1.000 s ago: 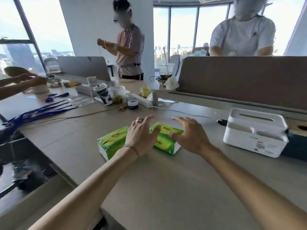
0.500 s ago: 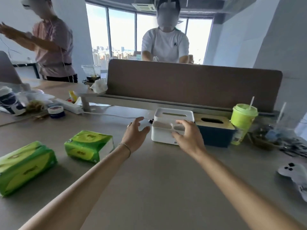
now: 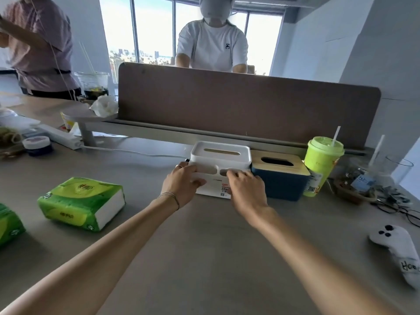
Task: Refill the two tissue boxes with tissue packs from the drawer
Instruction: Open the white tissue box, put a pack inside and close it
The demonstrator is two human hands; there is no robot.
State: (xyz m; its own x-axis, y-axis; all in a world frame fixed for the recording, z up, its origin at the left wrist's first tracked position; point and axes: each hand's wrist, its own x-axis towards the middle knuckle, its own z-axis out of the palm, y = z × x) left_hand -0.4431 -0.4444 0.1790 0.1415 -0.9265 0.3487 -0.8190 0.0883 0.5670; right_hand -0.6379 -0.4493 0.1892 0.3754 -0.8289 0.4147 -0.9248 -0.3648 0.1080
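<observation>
White box (image 3: 220,153), slotted lid on, sits at the back of the bench (image 3: 204,258) touching the blue box (image 3: 281,185) with a wooden lid; two green packs (image 3: 81,202) lie well apart to the left. We reach both arms forward. Left hand (image 3: 181,186) and right hand (image 3: 246,189) curl closed on the white box's front corners, fingers hooked into its front compartments.

- Both forearms are bare up to the frame's edge, with no sleeve in view.
- The left hand (image 3: 181,185) wears a thin bracelet (image 3: 170,197) of fine strands at the wrist, below the fingers.
- A slim ring (image 3: 179,166) circles one left finger near the knuckle.
- The right hand (image 3: 246,189) wears nothing.
</observation>
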